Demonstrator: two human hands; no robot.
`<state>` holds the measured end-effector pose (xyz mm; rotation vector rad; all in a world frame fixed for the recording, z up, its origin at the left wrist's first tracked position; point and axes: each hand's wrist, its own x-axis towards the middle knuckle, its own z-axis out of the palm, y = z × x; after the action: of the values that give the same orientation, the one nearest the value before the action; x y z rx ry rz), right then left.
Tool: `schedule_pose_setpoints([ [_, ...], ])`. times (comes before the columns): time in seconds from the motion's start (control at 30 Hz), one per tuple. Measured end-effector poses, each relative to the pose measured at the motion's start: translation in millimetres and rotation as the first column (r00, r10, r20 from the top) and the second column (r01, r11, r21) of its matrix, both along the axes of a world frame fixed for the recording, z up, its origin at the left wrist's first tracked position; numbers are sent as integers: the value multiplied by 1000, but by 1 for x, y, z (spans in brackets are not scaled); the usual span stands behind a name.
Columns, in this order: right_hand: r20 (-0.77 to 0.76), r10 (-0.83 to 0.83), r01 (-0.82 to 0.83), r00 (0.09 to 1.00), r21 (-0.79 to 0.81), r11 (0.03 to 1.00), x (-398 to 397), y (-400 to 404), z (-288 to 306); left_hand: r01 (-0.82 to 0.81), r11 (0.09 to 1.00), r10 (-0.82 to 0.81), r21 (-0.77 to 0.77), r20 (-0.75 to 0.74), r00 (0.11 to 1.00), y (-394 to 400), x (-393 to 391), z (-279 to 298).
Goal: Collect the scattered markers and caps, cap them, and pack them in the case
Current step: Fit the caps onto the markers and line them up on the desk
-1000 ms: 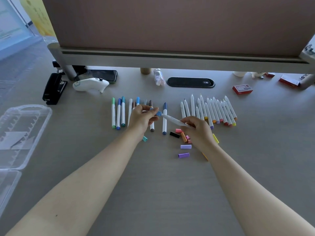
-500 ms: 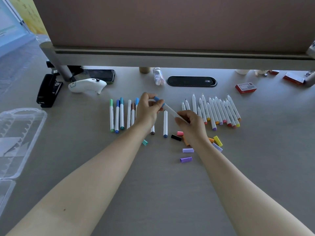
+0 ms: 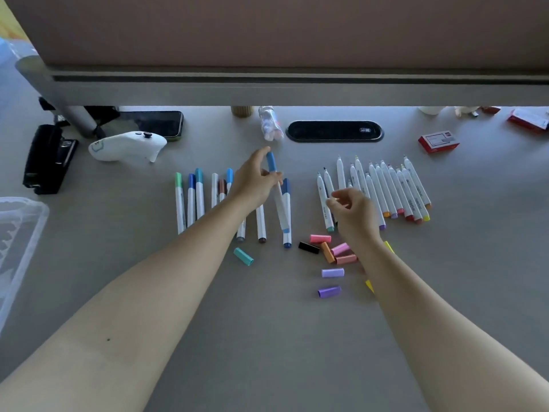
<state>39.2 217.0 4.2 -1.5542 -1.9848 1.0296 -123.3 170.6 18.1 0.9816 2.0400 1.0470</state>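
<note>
We see the left hand fingers pinching a blue-capped marker (tilted, beside the capped row). Right hand fingers loosely curled, holding nothing, just above the loose caps.

No text can be read with certainty. The uncapped white markers, to the right of the black oval grommet and nearer to the person, carry dark print along their barrels, but the letters are too small and blurred to make out. The grommet itself has a small pale label at its right end, not legible. The red box, to the right of the grommet, shows a white label with faint lines of print, also unreadable. The white controller, far to the left of the grommet, bears only a thin blue outline mark, not letters.
</note>
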Motion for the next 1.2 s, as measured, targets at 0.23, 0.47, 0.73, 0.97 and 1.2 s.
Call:
schedule_pose_setpoints([
  [0.23,329,7,-42,944,97,994,-10,5,-18,94,983,-130,-155,-241,962,1,-8,-21],
  [0.47,362,-25,-11,932,97,995,-23,2,-22,120,974,-185,-191,-368,911,0,-10,-31],
  [0.73,-98,12,-26,995,-144,989,-28,-4,8,167,985,-171,-40,-281,944,-37,-13,-11],
  [0.97,-286,18,-115,958,-327,938,-26,-31,23,165,984,-178,-68,-287,941,-100,1,-21],
  [1.2,-260,81,-163,962,-310,937,-11,-55,17,243,948,-311,-206,-424,851,-129,12,-38],
])
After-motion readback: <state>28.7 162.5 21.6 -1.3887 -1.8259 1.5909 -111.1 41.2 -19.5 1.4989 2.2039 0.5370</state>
